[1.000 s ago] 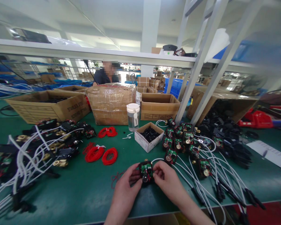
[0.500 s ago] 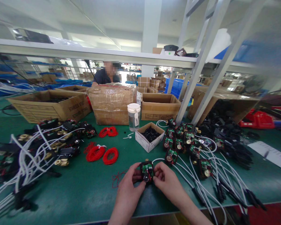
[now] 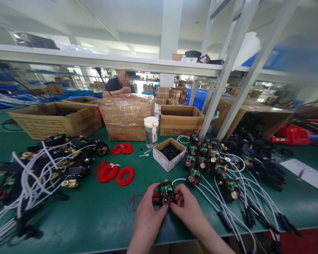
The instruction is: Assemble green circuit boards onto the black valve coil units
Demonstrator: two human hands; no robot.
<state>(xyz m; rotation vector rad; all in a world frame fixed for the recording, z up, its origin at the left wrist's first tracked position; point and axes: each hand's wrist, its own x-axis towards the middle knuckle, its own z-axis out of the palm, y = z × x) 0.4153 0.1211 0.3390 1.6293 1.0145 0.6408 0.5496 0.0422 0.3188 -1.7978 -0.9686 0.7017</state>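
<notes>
A small black housing with a green circuit board (image 3: 166, 191) is held upright just above or on the green bench, low in the middle of the head view. My left hand (image 3: 151, 215) grips its left side, the thumb at its lower front edge. My right hand (image 3: 187, 208) closes on its right side, with thumb and fingertips by the lower right edge and thin red wires there. A white cable (image 3: 180, 180) runs off behind it to the right. Thin red wires (image 3: 134, 201) lie on the bench left of my left hand.
Similar board units (image 3: 194, 175) with white cables cover the right; more assemblies (image 3: 76, 171) pile up left. Red wire coils (image 3: 125, 176), a small box of black parts (image 3: 161, 163) and a lidded cup (image 3: 151, 132) stand ahead. A metal frame (image 3: 214, 95) rises at right. A person (image 3: 113, 84) sits opposite.
My right hand has shifted slightly left, its thumb now nearer the housing's lower front. My left thumb has moved slightly right. The person opposite has raised a hand.
</notes>
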